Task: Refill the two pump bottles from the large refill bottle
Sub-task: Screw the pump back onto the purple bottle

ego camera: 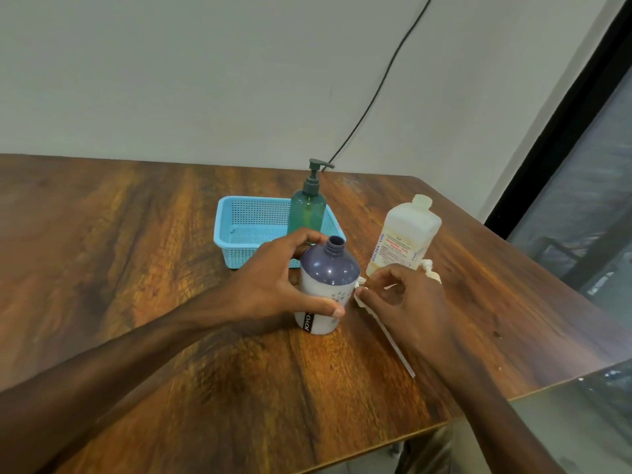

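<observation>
Purple pump bottle opened for refilling, its pump assembly at the table surface.

The left hand (273, 285) wraps curled fingers and thumb round the purple pump bottle (328, 278), which stands upright on the wooden table (136, 268) with its neck open. The right hand (407, 295), just beside it, pinches the white pump assembly (431, 272), whose dip tube (396, 350) lies along the tabletop. The large refill bottle (403, 234) stands near behind, apparently uncapped. The green pump bottle (307, 210), pump fitted, stands in the blue basket (239, 220). Likely hazards: the wet dip tube may smear or pick up dirt on the table. The uncapped refill bottle, close to the right hand, could be knocked over. Pouring into so narrow a neck invites spillage unless the purple bottle is steadied.
</observation>
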The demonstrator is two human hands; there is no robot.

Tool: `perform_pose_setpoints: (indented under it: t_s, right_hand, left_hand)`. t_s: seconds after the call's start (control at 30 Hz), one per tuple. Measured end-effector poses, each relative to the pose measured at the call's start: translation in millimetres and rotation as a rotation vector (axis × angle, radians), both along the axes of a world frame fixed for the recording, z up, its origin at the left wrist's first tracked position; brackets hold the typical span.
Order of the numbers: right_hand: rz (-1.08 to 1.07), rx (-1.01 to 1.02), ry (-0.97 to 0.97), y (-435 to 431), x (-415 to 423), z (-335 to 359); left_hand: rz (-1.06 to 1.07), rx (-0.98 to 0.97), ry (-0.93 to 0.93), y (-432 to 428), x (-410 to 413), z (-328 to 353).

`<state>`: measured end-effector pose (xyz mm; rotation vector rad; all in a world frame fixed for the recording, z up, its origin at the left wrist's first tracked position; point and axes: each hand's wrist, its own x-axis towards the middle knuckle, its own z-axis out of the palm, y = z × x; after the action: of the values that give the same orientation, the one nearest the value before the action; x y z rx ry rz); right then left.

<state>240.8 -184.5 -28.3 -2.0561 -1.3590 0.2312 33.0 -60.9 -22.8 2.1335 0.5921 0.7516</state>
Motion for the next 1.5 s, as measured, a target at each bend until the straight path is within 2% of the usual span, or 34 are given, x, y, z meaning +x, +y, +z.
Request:
perform_pose_setpoints:
  t_s: [0.1, 0.27, 0.47, 0.6, 0.83, 1.1, 1.3, 1.5]
  right_hand:
    - [-0.005, -0.088, -0.087, 14, 2, -3]
    - [0.020, -0.139, -0.003, 21, 3, 6]
    - [0.031, 0.265, 0.075, -6, -14, 70]
    - [0.174, 0.549, 0.224, -19, -28, 126]
    - [0.262, 0.725, 0.225, -7, -45, 167]
    - [0.271, 0.554, 0.262, 6, -47, 127]
    - [0.161, 0.320, 0.095, 1, -49, 63]
    - [0.242, 0.249, 0.103, -1, -43, 52]
  left_hand:
    - [0.007, -0.017, 0.006, 0, 1, -2]
    - [0.008, -0.048, 0.005, -2, 2, -2]
    - [-0.008, -0.072, -0.016, -5, 0, -1]
    - [0.010, -0.071, -0.004, -5, 1, -1]
    - [0.014, -0.115, -0.016, -10, 0, 0]
    - [0.002, -0.069, -0.020, -7, 0, -3]
    - [-0.001, -0.073, -0.037, -7, -1, -4]
    - [-0.005, -0.091, -0.051, -9, 1, -3]
